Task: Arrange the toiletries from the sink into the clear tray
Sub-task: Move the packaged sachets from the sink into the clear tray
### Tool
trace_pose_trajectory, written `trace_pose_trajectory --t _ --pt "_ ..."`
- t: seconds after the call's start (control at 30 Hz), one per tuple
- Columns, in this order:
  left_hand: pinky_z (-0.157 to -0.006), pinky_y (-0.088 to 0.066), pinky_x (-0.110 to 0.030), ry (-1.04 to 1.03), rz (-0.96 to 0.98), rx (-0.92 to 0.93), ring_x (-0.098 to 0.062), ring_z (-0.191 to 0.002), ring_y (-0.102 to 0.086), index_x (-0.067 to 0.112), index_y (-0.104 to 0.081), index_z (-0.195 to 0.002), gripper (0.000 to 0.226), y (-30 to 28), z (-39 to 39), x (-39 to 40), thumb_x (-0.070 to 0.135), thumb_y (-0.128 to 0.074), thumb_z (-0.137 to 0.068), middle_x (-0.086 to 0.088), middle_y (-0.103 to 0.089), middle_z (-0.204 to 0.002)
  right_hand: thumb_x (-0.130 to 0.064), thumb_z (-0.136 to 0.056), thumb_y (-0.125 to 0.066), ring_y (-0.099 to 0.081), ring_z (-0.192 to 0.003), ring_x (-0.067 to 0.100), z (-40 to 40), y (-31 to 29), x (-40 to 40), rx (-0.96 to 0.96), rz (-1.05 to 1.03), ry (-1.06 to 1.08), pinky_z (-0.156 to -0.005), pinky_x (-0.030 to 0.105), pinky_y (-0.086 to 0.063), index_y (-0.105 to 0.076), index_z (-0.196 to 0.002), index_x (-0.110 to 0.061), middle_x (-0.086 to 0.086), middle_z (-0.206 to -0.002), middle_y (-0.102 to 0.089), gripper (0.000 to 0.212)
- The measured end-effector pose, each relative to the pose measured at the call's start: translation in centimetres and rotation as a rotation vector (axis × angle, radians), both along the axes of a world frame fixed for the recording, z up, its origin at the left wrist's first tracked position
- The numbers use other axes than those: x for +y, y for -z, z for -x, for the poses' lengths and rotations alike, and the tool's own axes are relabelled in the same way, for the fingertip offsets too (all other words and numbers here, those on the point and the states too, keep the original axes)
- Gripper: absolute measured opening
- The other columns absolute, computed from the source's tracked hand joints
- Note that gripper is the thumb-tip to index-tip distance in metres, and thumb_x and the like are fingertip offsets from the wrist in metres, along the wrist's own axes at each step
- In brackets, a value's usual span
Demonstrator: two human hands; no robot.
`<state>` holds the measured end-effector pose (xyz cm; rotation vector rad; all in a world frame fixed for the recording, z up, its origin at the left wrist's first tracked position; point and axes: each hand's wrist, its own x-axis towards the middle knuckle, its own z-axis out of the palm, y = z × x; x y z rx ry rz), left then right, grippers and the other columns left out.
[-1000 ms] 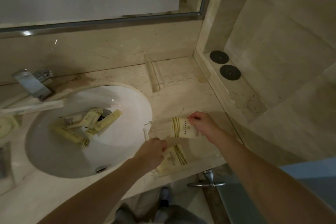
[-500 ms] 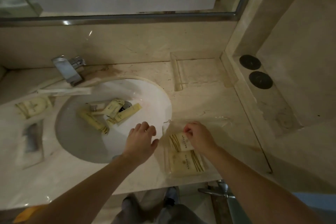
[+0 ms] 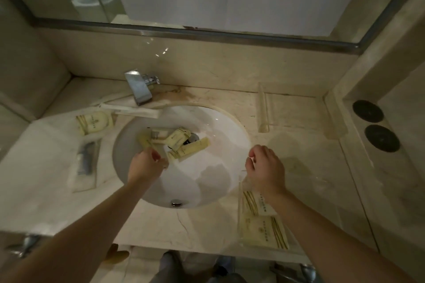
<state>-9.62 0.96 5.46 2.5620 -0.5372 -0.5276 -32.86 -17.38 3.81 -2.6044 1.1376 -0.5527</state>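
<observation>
- The clear tray [image 3: 241, 211] sits at the near right edge of the marble counter [image 3: 161, 223], just right of the sink [image 3: 207, 181]; two cream packets [image 3: 264, 230] with gold stripes lie flat in it, one behind the other; its transparent walls are hard to trace and the far end is hidden under the right wrist.
- The right hand [image 3: 264, 167] hovers over the tray's far end beside the sink rim; fingers curled in loosely, thumb and forefinger nearly meeting; it seems empty, though the palm side is hidden.
- The left hand [image 3: 145, 167] reaches down into the basin; its fingertips [image 3: 158, 158] are drawn narrow at the near edge of the toiletries pile [image 3: 174, 142]; whether they already pinch a piece I cannot tell, the spot being blurred.
- The pile lies mid-basin, just beyond the left fingers; small cream sachets and a yellow tube [image 3: 190, 149] overlap, partly covering the drain; labels are too small to read.
- On the counter to the left lie a round-fronted cream packet [image 3: 94, 122] and a clear-wrapped dark item [image 3: 86, 161]; its contents are unclear.
- A long wrapped stick [image 3: 131, 110] rests across the far left rim, below the chrome faucet [image 3: 139, 87].
- Further right, a second clear tray [image 3: 263, 108] stands by the wall.
</observation>
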Motion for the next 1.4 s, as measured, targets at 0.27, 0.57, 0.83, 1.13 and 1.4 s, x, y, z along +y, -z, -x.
trace_pose_trajectory --t 0.27,0.57,0.83,1.13,1.4 --pt "-0.073 -0.056 -0.035 -0.338 0.066 0.272 -0.028 -0.072 -0.068 0.008 -0.064 -0.083 0.015 0.4 -5.6 2.4 0.022 -0.061 -0.079 -0.011 -0.069 -0.074 -0.023 -0.085 -0.054 -0.060 -0.064 0.022 -11.2 0.8 2.2 -0.073 -0.863 0.213 -0.059 0.030 -0.047 -0.056 -0.085 -0.019 0.005 -0.078 -0.069 0.004" --pt "-0.071 -0.060 -0.039 -0.561 0.166 0.571 -0.027 -0.063 -0.069 0.002 -0.058 -0.076 0.012 7.3 -8.8 -2.5 0.008 -0.052 -0.085 -0.011 -0.065 -0.064 -0.019 -0.091 -0.057 -0.053 -0.049 0.015 -19.8 8.4 3.2 -0.061 -1.522 0.558 -0.043 0.022 -0.038 -0.058 -0.096 -0.005 0.010 -0.072 -0.067 0.015" --pt "-0.078 -0.055 -0.039 -0.693 0.094 0.518 -0.034 -0.092 -0.064 -0.002 -0.060 -0.107 0.041 13.2 -10.3 -4.4 0.027 -0.059 -0.078 -0.019 -0.066 -0.105 -0.022 -0.092 -0.054 -0.036 -0.043 0.010 -24.1 13.9 2.1 -0.176 -1.589 0.736 -0.029 0.014 -0.024 -0.061 -0.100 -0.009 0.004 -0.066 -0.056 0.016" --pt "-0.072 -0.055 -0.038 -0.670 0.188 0.542 -0.030 -0.082 -0.066 0.005 -0.069 -0.092 0.015 13.0 -11.1 -3.5 0.011 -0.061 -0.081 -0.013 -0.069 -0.086 -0.014 -0.088 -0.060 -0.035 -0.044 0.009 -24.8 14.9 2.6 -0.315 -1.610 0.756 -0.032 0.018 -0.024 -0.061 -0.089 -0.013 0.000 -0.060 -0.047 0.002" --pt "-0.049 -0.035 -0.024 -0.440 0.384 0.635 -0.014 -0.055 -0.044 0.007 -0.063 -0.097 0.020 6.3 -8.6 -2.1 -0.003 -0.057 -0.081 -0.004 -0.056 -0.070 -0.005 -0.084 -0.056 -0.039 -0.052 0.014 -20.4 9.1 3.1 -0.438 -1.366 0.652 -0.044 0.025 -0.030 -0.050 -0.074 -0.012 0.007 -0.067 -0.049 0.013"
